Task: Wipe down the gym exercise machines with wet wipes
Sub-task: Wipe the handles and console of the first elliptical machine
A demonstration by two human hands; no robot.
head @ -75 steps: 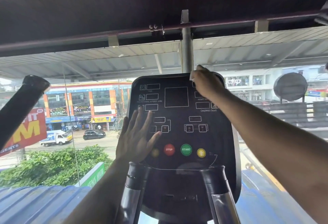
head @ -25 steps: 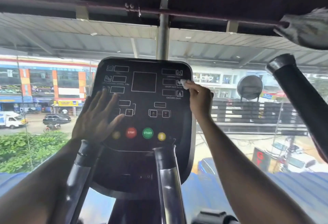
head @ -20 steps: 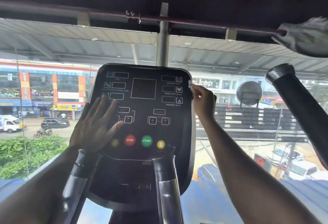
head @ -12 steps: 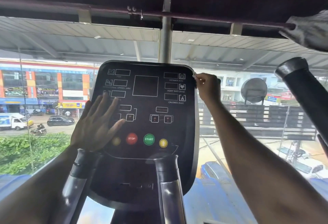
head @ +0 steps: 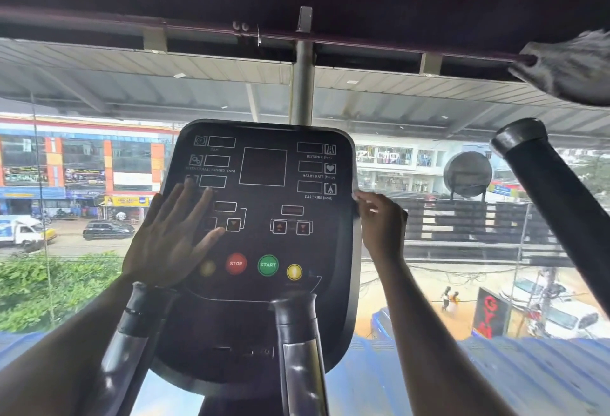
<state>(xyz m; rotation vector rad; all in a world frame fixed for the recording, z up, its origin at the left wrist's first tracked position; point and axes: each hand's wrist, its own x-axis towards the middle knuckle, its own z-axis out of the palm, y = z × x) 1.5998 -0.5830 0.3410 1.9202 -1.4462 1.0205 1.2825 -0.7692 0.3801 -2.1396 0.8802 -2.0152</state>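
Observation:
The exercise machine's black console [head: 264, 204] fills the middle of the head view, with red STOP, green START and yellow buttons along its lower part. My left hand [head: 168, 237] lies flat with spread fingers on the console's left side. My right hand [head: 379, 224] is at the console's right edge, level with the calories display. It pinches a small white wet wipe [head: 356, 194] against that edge. Most of the wipe is hidden by my fingers.
Two silver handlebar posts [head: 297, 349] rise below the console. A black padded handle [head: 558, 204] slants up at the right. A grey cloth [head: 571, 66] hangs at the upper right. A window behind shows a street far below.
My right hand with the wipe has slid down the console's right edge from near the top corner. My left hand has stayed flat on the console's left side.

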